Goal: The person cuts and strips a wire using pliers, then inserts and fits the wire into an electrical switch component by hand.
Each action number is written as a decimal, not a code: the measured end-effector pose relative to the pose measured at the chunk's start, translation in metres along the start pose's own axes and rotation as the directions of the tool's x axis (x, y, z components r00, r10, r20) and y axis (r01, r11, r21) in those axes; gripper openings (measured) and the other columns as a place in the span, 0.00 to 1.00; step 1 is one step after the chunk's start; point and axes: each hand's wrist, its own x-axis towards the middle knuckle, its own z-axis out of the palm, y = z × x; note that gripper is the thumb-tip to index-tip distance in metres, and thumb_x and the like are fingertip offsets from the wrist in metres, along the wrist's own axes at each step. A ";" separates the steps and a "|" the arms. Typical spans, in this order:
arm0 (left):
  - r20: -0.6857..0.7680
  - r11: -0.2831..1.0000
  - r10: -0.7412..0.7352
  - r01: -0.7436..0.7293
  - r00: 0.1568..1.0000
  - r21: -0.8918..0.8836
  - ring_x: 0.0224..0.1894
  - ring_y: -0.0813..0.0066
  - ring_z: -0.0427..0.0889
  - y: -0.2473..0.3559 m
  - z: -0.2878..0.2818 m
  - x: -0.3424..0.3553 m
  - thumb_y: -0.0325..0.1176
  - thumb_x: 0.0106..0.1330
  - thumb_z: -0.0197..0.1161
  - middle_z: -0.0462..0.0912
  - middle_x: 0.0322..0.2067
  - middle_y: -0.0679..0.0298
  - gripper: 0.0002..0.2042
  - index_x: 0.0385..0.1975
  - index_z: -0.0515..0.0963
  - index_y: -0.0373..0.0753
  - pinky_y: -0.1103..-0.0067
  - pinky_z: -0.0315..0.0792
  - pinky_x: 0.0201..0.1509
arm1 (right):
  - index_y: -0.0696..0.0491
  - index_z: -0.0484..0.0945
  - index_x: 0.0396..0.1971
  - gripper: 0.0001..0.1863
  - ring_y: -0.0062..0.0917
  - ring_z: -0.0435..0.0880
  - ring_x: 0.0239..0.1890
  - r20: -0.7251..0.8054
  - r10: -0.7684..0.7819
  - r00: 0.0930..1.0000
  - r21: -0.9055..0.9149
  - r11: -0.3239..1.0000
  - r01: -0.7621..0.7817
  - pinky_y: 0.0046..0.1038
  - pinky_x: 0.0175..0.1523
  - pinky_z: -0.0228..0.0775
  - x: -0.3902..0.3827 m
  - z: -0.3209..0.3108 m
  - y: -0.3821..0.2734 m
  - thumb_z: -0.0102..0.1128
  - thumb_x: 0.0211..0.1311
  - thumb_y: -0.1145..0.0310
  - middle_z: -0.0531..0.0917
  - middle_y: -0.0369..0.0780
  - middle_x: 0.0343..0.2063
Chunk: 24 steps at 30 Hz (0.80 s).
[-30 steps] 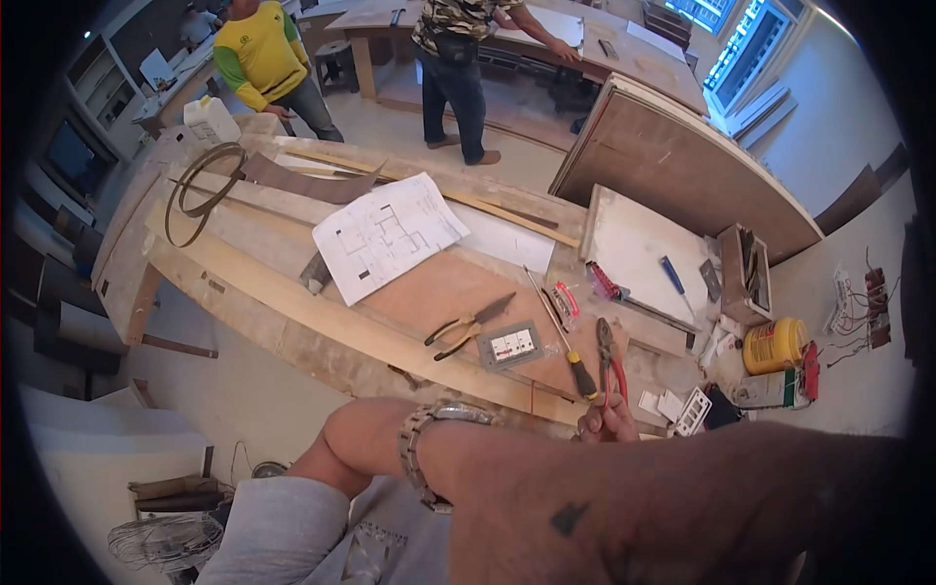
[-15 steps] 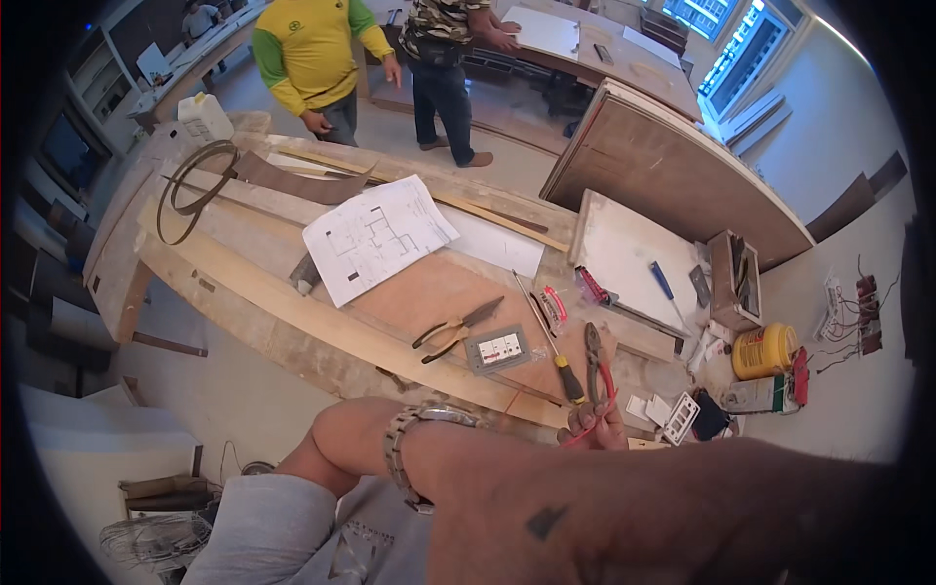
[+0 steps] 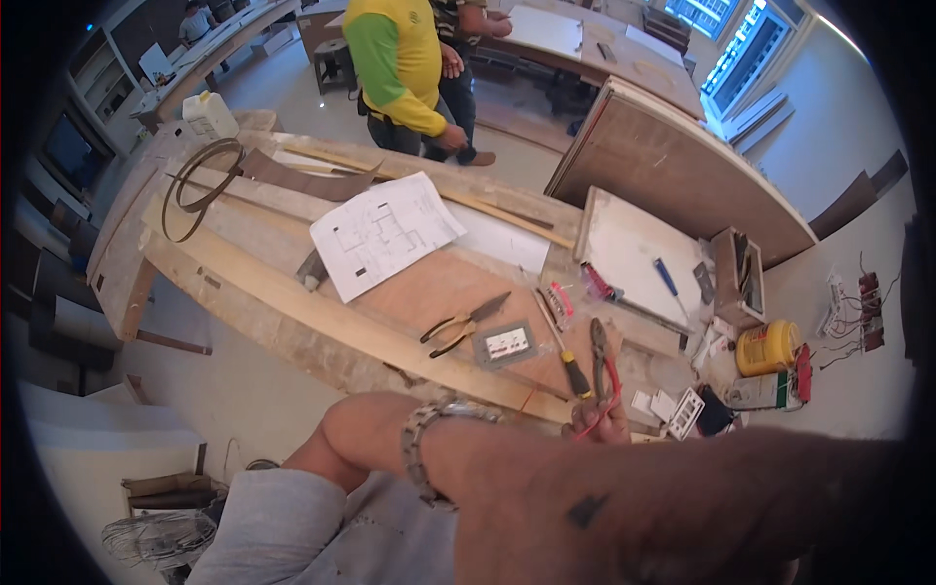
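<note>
Fingers of my left hand [image 3: 593,421] show beyond my forearms, closed on a thin red wire [image 3: 583,435] at the bench's near edge. A metal watch [image 3: 422,450] sits on the left wrist. My right forearm [image 3: 702,497] crosses close in front, and its hand cannot be made out. Beside the visible fingers lie pliers [image 3: 599,339] with red handles and a yellow-and-black screwdriver [image 3: 575,373]. A grey-framed switch plate [image 3: 505,343] lies further left, near tan-handled pliers [image 3: 451,333].
A drawing sheet [image 3: 388,234] lies on the wooden workbench [image 3: 263,317]. On the right are a white board [image 3: 639,239], a blue screwdriver [image 3: 665,276], a wooden box [image 3: 738,278] and a yellow tub [image 3: 765,348]. A person in yellow and green [image 3: 395,68] stands across the bench.
The bench has shifted slightly rightward in view. The person in yellow has moved right and now partly covers the other person. My left fingers remain closed on the wire.
</note>
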 end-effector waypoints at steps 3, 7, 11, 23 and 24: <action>-0.005 1.000 -0.008 0.008 1.000 0.019 0.38 0.65 0.82 -0.003 -0.001 0.001 0.29 0.79 0.60 0.83 0.39 0.55 0.08 0.50 0.77 0.32 0.72 0.77 0.43 | 0.54 0.76 0.51 0.10 0.26 0.79 0.44 -0.001 0.036 0.999 0.009 0.999 -0.036 0.33 0.49 0.73 0.004 0.003 -0.003 0.64 0.73 0.73 0.79 0.39 0.40; 0.021 1.000 -0.022 0.023 1.000 -0.010 0.38 0.65 0.82 -0.003 0.000 -0.002 0.29 0.79 0.60 0.82 0.39 0.55 0.08 0.50 0.77 0.33 0.72 0.77 0.42 | 0.53 0.75 0.53 0.12 0.26 0.79 0.44 0.011 -0.007 1.000 0.039 0.999 0.006 0.33 0.48 0.74 0.014 -0.006 0.004 0.64 0.73 0.73 0.79 0.39 0.40; 0.003 0.999 -0.021 0.021 1.000 0.041 0.38 0.66 0.81 -0.005 0.005 0.000 0.29 0.79 0.60 0.82 0.39 0.56 0.07 0.49 0.77 0.33 0.72 0.76 0.42 | 0.51 0.73 0.62 0.21 0.26 0.79 0.44 -0.001 -0.012 1.000 0.018 1.000 0.012 0.33 0.45 0.74 0.016 0.044 0.001 0.64 0.72 0.74 0.78 0.39 0.39; -0.042 0.997 -0.035 0.038 0.999 0.072 0.37 0.66 0.81 -0.006 0.002 -0.008 0.29 0.79 0.59 0.82 0.38 0.57 0.07 0.49 0.77 0.34 0.73 0.76 0.41 | 0.45 0.55 0.81 0.44 0.26 0.84 0.46 0.036 -0.035 0.999 0.029 0.999 0.034 0.33 0.50 0.81 0.017 -0.002 0.010 0.62 0.68 0.83 0.82 0.41 0.43; -0.018 0.998 -0.035 0.035 0.999 0.049 0.37 0.66 0.81 -0.001 -0.003 -0.006 0.29 0.79 0.59 0.82 0.38 0.57 0.07 0.49 0.77 0.34 0.73 0.76 0.41 | 0.45 0.55 0.81 0.44 0.26 0.84 0.46 0.005 -0.060 0.998 0.020 0.998 0.060 0.33 0.50 0.81 0.011 -0.001 0.008 0.62 0.68 0.83 0.82 0.41 0.43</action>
